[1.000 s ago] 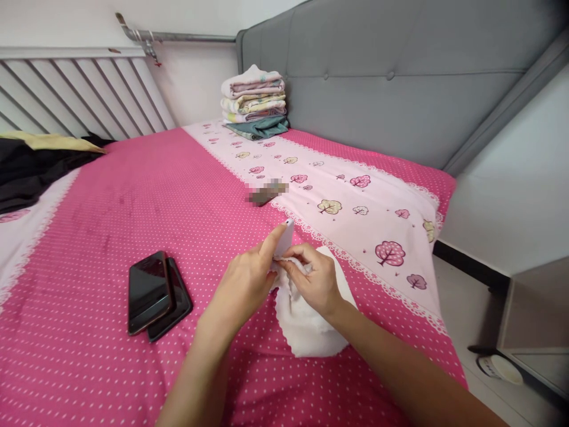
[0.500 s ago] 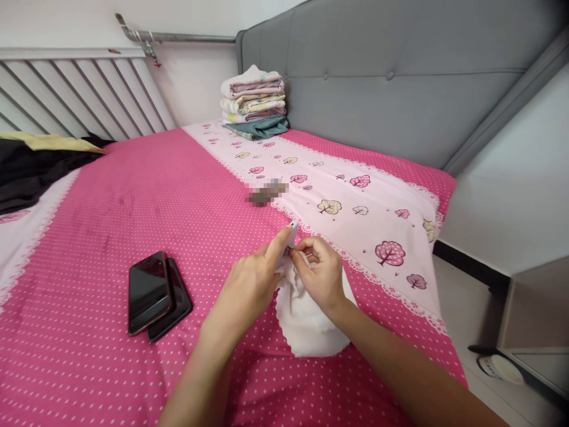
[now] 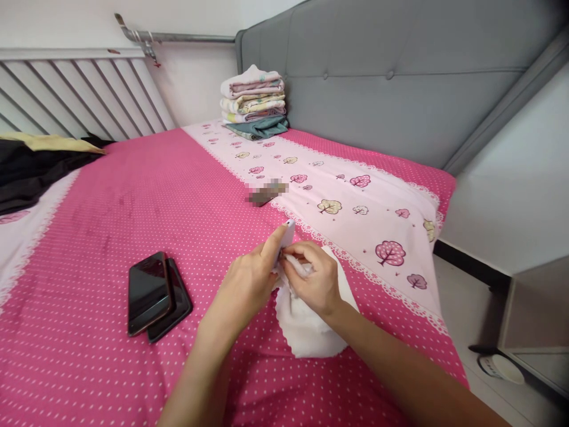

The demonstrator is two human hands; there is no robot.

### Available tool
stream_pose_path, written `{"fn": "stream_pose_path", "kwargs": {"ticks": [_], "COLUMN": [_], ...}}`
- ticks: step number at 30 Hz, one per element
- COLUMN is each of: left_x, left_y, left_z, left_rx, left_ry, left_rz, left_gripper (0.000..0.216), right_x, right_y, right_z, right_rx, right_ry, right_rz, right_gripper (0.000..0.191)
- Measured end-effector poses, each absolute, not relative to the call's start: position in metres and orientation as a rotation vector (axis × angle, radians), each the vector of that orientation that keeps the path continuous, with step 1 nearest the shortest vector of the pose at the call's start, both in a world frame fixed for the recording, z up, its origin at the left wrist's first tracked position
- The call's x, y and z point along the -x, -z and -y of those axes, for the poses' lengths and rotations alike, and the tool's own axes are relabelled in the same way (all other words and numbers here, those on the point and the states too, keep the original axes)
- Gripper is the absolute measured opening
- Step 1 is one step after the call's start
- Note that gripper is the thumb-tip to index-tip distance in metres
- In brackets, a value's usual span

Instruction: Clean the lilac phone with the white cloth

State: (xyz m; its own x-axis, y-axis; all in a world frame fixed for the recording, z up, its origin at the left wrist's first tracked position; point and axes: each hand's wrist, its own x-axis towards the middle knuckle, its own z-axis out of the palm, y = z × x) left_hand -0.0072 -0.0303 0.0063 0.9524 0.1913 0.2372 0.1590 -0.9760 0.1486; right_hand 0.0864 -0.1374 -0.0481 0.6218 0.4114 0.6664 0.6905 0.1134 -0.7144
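In the head view, a white cloth point(image 3: 311, 332) with a scalloped edge lies crumpled on the pink bedspread. My left hand point(image 3: 249, 279) is closed around a flat, pale lilac object point(image 3: 288, 235) with a rounded end and a small dark spot at its tip. The fingers cover most of that object, so its kind cannot be made out. My right hand point(image 3: 313, 276) pinches a gathered bit of the white cloth close against the lilac object. Both sets of fingertips nearly meet there, and the fingers hide what lies between them.
Two dark phones point(image 3: 151, 293) lie overlapped at left on the bedspread point(image 3: 102, 367). Beyond the hands is a blurred-out item point(image 3: 267, 193). Folded cloths point(image 3: 253, 101) are stacked by the grey headboard point(image 3: 377, 107). Dark clothing point(image 3: 40, 172) lies at far left, near a radiator point(image 3: 80, 95).
My right hand has shifted slightly left, and a loop of white cloth now shows between its fingers. The lilac object has moved slightly left with my left hand.
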Motion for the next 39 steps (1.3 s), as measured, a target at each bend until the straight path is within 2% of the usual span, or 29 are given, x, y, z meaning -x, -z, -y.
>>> {"fn": "stream_pose_path", "kwargs": {"ticks": [8, 19, 27, 39], "left_x": [0.010, 0.008, 0.006, 0.008], "left_y": [-0.005, -0.006, -0.009, -0.008], "left_z": [0.032, 0.039, 0.038, 0.027], "left_rx": [-2.971, -3.036, -2.976, -2.919], "left_ry": [-0.361, -0.350, -0.322, -0.377], "left_rz": [-0.273, -0.247, -0.259, -0.282], "left_gripper": [0.078, 0.075, 0.076, 0.079], "right_x": [-0.084, -0.101, -0.111, -0.102], "right_y": [0.048, 0.046, 0.053, 0.064], "right_z": [0.138, 0.136, 0.132, 0.129], "right_rx": [1.407, 1.517, 1.564, 1.674], "right_ry": [0.364, 0.508, 0.302, 0.065], "right_rz": [1.124, 0.883, 0.702, 0.746], "right_gripper": [0.018, 0.016, 0.011, 0.018]}}
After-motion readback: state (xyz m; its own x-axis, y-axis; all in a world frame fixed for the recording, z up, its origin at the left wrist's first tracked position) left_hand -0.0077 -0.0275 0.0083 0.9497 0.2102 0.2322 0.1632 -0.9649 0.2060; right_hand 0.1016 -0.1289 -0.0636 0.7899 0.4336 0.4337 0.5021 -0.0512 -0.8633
